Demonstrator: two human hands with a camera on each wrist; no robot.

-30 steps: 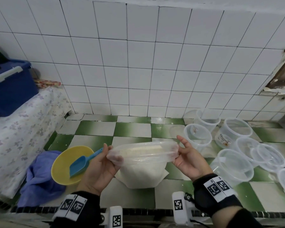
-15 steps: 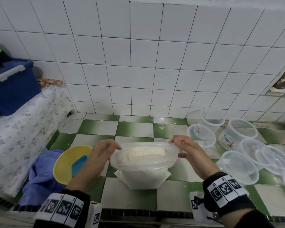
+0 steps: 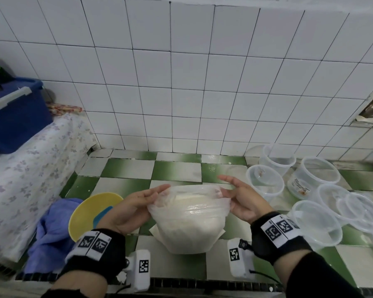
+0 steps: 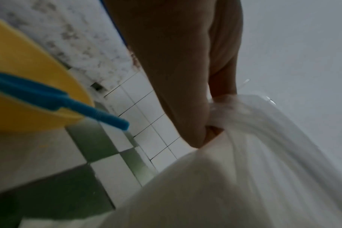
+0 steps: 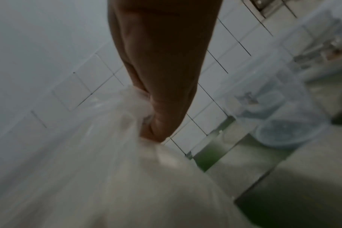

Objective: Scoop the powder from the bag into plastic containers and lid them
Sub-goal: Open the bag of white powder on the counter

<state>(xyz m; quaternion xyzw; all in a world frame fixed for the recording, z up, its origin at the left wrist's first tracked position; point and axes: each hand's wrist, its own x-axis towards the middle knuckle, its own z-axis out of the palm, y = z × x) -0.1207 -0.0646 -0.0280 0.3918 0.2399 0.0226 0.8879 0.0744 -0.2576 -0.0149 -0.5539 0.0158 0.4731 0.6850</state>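
Left hand: the left hand [image 3: 132, 208] comes in from the lower left of the bag, palm turned toward it, thumb and fingers pinching the bunched plastic at the left side of its mouth; the left wrist view shows the film gathered under the thumb [image 4: 195, 135].
Right hand: the right hand [image 3: 240, 200] mirrors it on the bag's right side, palm inward, wrist bent, gripping a fold of plastic at the mouth, while the index finger [image 3: 228, 179] points out straight past the rim.
Bag: the clear bag [image 3: 190, 218] stands on the green-and-white tiled counter [image 3: 177, 168] between the two hands, its mouth stretched wide.
Powder: white powder [image 3: 187, 229] fills the lower part of the bag.
Containers: clear plastic containers [image 3: 317, 220] are clustered on the counter to the right of the bag, near the right hand but apart from it; all that can be seen into look empty.
Bowl: a yellow bowl [image 3: 88, 209] sits just left of the bag, partly behind the left hand.
Scoop: a blue scoop [image 4: 55, 100] lies in the bowl, its handle sticking out over the rim toward the bag.
Cloth: a blue cloth [image 3: 50, 231] is crumpled on the far side of the bowl from the bag.
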